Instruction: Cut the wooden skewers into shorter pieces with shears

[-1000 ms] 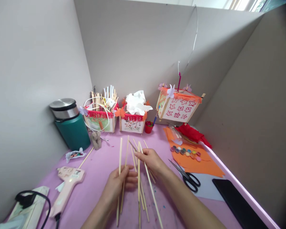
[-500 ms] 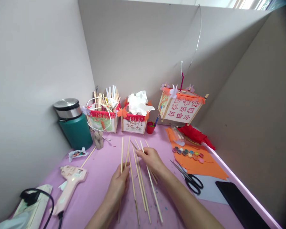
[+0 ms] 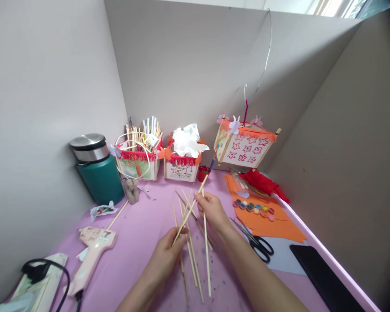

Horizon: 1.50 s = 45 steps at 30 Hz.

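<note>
My left hand [image 3: 169, 251] is closed around the lower part of thin wooden sticks [image 3: 189, 214] that slant up to the right. My right hand [image 3: 213, 211] pinches a pale wooden stick [image 3: 207, 260], which hangs down toward me. Its fingertips are beside the upper part of the slanted sticks, and the stick tops cross there. Whether the right fingers also grip the slanted sticks, I cannot tell. Under and between my hands, several loose sticks [image 3: 196, 271] lie on the pink tabletop [image 3: 133, 260].
At left are a glue gun [image 3: 92, 255], a power strip [image 3: 35, 281] and a green flask [image 3: 100, 177]. Decorated boxes [image 3: 182, 170] stand behind, and a lantern [image 3: 245, 149] hangs at right. Scissors [image 3: 260, 247], paint pots [image 3: 253, 208], orange paper [image 3: 282, 227] and a black phone-like slab [image 3: 325, 273] lie right.
The sticks in my left hand have tilted from nearly upright to the right, now crossing the right hand's stick. My right hand has moved slightly right, and its stick has swung nearer upright.
</note>
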Tool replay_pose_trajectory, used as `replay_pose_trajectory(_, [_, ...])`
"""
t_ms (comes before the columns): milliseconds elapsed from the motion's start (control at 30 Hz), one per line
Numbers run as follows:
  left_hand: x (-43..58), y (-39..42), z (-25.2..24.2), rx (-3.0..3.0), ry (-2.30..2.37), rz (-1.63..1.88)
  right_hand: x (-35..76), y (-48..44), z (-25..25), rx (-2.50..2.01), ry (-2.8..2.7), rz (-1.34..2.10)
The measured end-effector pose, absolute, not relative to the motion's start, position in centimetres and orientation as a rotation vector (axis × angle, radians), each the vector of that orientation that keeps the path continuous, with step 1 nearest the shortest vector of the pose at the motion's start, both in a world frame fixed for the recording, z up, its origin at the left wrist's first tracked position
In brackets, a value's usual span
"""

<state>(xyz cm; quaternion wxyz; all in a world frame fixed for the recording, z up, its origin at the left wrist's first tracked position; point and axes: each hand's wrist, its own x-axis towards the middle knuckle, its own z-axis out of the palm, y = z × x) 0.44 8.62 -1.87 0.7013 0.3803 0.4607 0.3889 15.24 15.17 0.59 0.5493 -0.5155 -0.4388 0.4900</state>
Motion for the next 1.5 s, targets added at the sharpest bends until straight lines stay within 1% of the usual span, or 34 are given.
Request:
replay_pose_trajectory(100, [0.2, 8.8, -1.5, 0.845, 1.055, 0.806, 17.4, 16.1, 0.4, -1.241, -0.954, 1.165])
replay_pose_trajectory(233, [-0.4, 9.3, -1.4, 0.792, 1.199, 0.892, 18.7, 16.6, -0.1, -1.263, -0.898, 1.147])
replay_pose_trajectory(367, [-0.6, 9.4, -1.4, 0.789, 1.217, 0.935, 18.1, 16.4, -0.4, -1.274, -0.911, 1.158])
replay_pose_trajectory(567, [0.1, 8.9, -1.2, 0.892, 1.045, 0.766, 15.8, 15.4, -0.6, -1.303, -0.984, 1.214])
replay_pose_trajectory(767, [0.4, 8.6, -1.0, 0.941, 0.987, 0.807, 14.3, 14.7, -1.1, -1.304, -1.078, 1.188])
replay_pose_trajectory(933, [0.5, 8.8, -1.4, 0.899, 0.968, 0.813, 11.8, 13.3, -1.5, -1.327, -1.115, 1.066])
replay_pose_trajectory(1067, [0.3, 9.0, -2.4, 0.934, 1.002, 0.864, 10.4, 12.2, -2.0, -1.363, -1.216, 0.871])
replay_pose_trajectory(1167, [0.5, 8.9, -2.7, 0.954, 0.895, 0.874, 10.2, 12.0, -2.1, -1.423, -1.3, 0.738])
replay_pose_trajectory(1267, [0.7, 8.5, -2.4, 0.873, 0.816, 0.831, 10.8, 12.3, -1.3, -1.493, -1.444, 0.708])
replay_pose_trajectory(1367, [0.4, 8.6, -2.1, 0.709, 0.828, 0.878, 13.1, 13.1, 0.6, -1.652, -1.731, 0.702])
replay_pose_trajectory(1500, [-0.6, 9.4, -1.9, 0.594, 0.889, 1.0, 17.8, 14.4, 2.2, -2.05, -1.874, 0.447])
